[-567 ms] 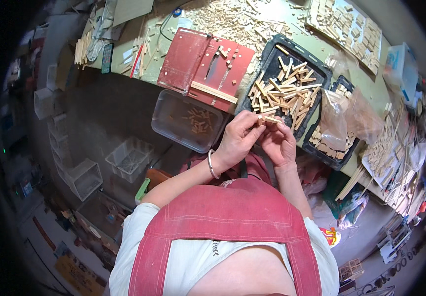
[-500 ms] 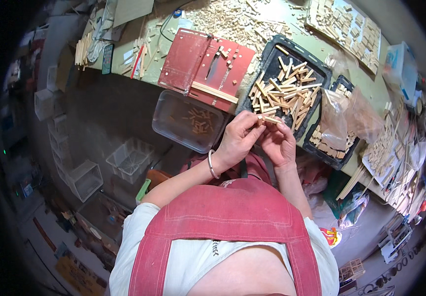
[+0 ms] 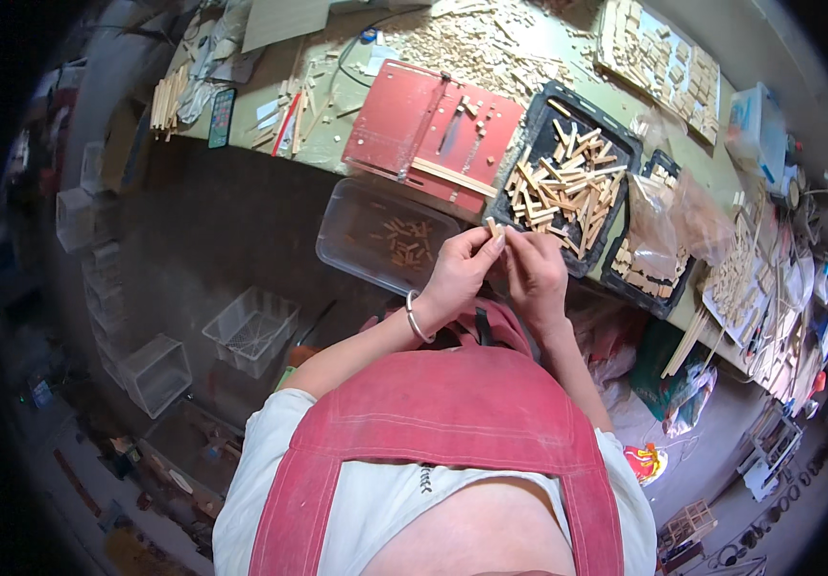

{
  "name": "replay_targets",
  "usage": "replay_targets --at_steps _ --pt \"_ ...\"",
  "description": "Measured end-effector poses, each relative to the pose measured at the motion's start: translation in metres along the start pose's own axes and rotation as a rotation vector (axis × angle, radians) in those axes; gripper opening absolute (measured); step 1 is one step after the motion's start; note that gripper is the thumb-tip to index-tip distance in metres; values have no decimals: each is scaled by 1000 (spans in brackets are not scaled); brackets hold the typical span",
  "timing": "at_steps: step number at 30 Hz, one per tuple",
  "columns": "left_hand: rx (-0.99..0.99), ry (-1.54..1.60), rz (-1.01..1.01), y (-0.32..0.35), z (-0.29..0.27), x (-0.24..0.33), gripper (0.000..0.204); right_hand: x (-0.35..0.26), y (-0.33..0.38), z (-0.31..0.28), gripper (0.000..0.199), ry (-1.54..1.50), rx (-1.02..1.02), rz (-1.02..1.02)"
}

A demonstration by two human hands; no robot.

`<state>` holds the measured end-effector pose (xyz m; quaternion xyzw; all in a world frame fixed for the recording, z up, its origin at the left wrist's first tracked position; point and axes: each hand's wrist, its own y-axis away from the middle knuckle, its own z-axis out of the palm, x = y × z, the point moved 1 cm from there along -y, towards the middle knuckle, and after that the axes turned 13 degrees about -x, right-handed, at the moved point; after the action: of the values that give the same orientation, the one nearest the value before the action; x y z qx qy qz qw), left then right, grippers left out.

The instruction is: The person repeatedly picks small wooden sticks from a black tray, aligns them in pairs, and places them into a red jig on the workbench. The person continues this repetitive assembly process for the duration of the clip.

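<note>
Frame centre: left hand pinches short wooden stick in its fingers, one end up. Right hand, palm-up earlier, now turned over, fingers curled; grip unclear. Stick thus reoriented, mostly covered. Beyond, right of centre: black tray.

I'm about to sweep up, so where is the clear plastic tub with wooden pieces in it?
In the head view, the clear plastic tub is left of centre, just below the red board and to the upper left of the left hand.
</note>
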<state>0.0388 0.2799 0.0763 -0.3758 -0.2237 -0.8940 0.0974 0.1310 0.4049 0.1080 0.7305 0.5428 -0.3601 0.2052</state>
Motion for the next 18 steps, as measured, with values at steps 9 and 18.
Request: replay_targets --at_steps 9,18 --pt "123 161 21 25 -37 25 27 -31 -33 47 43 219 3 -21" --pt "243 -53 -127 79 -85 16 41 9 -121 88 41 489 20 1"
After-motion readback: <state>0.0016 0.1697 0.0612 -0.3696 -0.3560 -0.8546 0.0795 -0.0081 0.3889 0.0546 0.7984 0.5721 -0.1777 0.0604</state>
